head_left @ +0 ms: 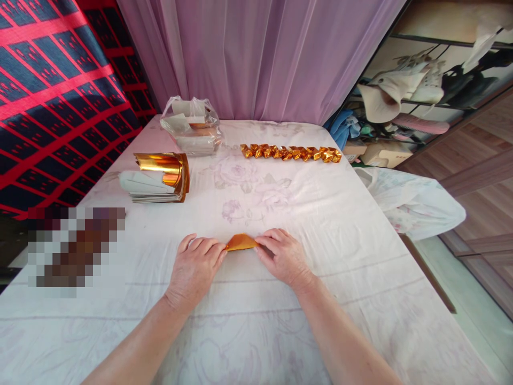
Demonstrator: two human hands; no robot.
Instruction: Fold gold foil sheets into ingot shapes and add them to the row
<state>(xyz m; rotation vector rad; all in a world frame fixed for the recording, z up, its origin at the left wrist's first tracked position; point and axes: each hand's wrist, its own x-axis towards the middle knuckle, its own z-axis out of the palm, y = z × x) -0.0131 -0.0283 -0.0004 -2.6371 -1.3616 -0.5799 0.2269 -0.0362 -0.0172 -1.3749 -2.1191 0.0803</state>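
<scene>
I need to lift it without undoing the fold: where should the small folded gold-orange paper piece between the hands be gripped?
Probably at its two pointed ends. The small folded gold-orange paper piece lies flat and long sideways on the white floral cloth, so come in from left and right, where the left hand and right hand already pinch it.

From my feed both forearms come up out of the bottom of the frame, bare, angling in toward each other so they make a narrow V. Left hand (pixel 195 267) lies palm down, knuckles up, fingers held together and pointing right, tips curled in a bit. Right hand (pixel 283 256) mirrors it, palm down, fingers pointing left, wrist cocked slightly outward. The two sets of fingertips sit near each other but don't touch, there's a small gap between them. Each grip looks like a light pinch at the fingertips, not a full fist. Both wrists sit low and the thumbs are tucked under, so I can't really see them.
</scene>
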